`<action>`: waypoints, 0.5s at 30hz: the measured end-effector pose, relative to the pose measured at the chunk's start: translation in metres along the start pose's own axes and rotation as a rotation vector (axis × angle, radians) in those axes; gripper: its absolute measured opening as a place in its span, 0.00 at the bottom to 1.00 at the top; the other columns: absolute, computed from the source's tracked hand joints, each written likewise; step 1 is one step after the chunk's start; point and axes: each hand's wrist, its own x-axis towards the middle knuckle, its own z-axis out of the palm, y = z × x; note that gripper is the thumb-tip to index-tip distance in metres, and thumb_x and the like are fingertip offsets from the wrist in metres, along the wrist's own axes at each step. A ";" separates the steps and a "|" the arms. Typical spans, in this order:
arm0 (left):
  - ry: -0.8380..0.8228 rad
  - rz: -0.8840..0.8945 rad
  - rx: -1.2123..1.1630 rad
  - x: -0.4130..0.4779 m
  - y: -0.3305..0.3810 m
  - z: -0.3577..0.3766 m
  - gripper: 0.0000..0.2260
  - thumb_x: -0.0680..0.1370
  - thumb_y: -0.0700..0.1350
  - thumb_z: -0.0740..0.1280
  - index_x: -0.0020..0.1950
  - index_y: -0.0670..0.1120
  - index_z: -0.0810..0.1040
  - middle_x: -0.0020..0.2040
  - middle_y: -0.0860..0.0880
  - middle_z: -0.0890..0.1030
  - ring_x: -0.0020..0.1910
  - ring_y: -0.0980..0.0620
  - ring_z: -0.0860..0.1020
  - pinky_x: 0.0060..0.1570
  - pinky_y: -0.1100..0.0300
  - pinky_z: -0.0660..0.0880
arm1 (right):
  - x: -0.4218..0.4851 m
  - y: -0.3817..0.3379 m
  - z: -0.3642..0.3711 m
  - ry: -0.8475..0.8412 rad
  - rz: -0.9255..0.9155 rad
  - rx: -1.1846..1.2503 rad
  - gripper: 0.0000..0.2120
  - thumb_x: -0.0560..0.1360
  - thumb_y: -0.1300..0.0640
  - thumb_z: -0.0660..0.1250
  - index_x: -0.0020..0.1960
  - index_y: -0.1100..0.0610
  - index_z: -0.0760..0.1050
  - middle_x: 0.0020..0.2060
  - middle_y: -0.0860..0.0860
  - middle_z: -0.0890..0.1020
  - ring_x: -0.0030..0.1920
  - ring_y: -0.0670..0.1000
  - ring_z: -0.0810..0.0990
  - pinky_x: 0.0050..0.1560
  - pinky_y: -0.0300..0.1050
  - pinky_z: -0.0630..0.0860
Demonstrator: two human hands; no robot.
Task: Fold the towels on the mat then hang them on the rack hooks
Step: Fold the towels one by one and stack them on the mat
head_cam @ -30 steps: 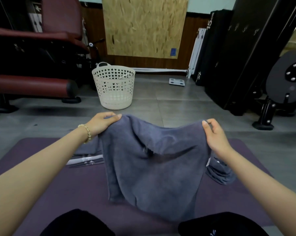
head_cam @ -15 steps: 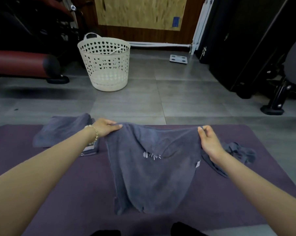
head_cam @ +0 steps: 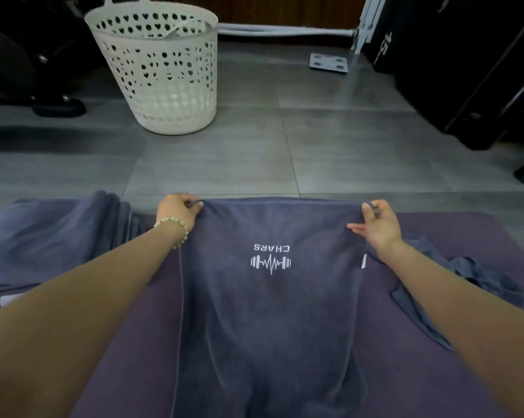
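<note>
Purple foam for a landmark: the mat (head_cam: 465, 230). At its far left corner, a stack of folded towels (head_cam: 52, 236), seemingly finished and ready for hanging.

Next along the mat's far edge, the left hand (head_cam: 178, 211), grip closed in a pinch on the far left corner of the towel (head_cam: 269, 327).

Down the middle of the mat, that towel: dark grey-blue, spread flat and single-layered as far as can be told. Long axis from the mat's near edge to its far edge, short far hem drawn taut at about the far edge. White logo (head_cam: 270, 260) face up with lettering inverted from this side, so its top pointing towards the mat's near edge. Near hem out of view.

Then the right hand (head_cam: 378, 226), grip pinching the far right corner, thumb lying on the cloth.

On the mat's right side, a crumpled towel (head_cam: 471, 279), not yet folded.

Judged to be the laying-out step, with no fold made yet. Next, probably: lift both pinched corners together and carry them towards the mat's near edge to halve the length. Calls for level hands and even tension, so that the hems meet square and the middle lies without a wrinkle.
</note>
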 end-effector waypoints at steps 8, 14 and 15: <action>-0.143 -0.107 -0.109 -0.021 -0.095 0.078 0.36 0.76 0.49 0.68 0.77 0.43 0.53 0.77 0.44 0.54 0.76 0.48 0.52 0.72 0.59 0.51 | -0.013 0.103 0.034 -0.146 0.156 -0.109 0.21 0.79 0.58 0.64 0.70 0.58 0.65 0.62 0.47 0.70 0.59 0.46 0.70 0.55 0.38 0.67; -0.279 -0.407 -0.043 -0.085 -0.204 0.106 0.37 0.62 0.71 0.70 0.47 0.36 0.73 0.44 0.44 0.79 0.51 0.39 0.79 0.42 0.56 0.77 | -0.075 0.191 -0.001 -0.111 0.241 -0.276 0.23 0.72 0.62 0.72 0.65 0.62 0.70 0.56 0.55 0.74 0.44 0.51 0.74 0.40 0.32 0.70; -0.284 -0.399 -0.010 -0.091 -0.209 0.107 0.32 0.64 0.68 0.71 0.42 0.38 0.71 0.37 0.48 0.77 0.46 0.40 0.80 0.36 0.60 0.73 | -0.082 0.199 -0.007 -0.114 0.269 -0.295 0.23 0.72 0.61 0.73 0.64 0.62 0.70 0.56 0.56 0.74 0.45 0.53 0.74 0.43 0.37 0.70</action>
